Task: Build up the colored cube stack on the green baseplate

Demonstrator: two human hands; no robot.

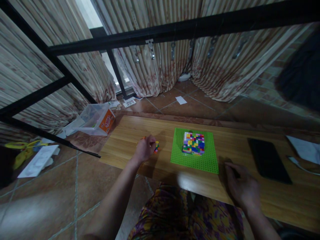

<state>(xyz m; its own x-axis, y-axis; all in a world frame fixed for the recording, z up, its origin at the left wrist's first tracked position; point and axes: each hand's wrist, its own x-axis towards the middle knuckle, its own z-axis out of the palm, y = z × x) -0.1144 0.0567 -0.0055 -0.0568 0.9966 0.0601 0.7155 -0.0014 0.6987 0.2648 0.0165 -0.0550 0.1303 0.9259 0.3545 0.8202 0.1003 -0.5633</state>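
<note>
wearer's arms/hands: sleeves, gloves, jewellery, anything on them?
Both bare: left hand and right hand show no gloves, and no rings or watch can be made out. The forearms are uncovered, no sleeves in view. A yellow and purple floral patterned garment covers the lap.

- Left hand [145, 149]: bare, no glove, ring or watch visible; forearm uncovered, no sleeve.
- Right hand [242, 186]: bare; wrist and forearm uncovered.
- Lap garment [175, 216]: patterned fabric, yellow, purple and dark tones.
</note>
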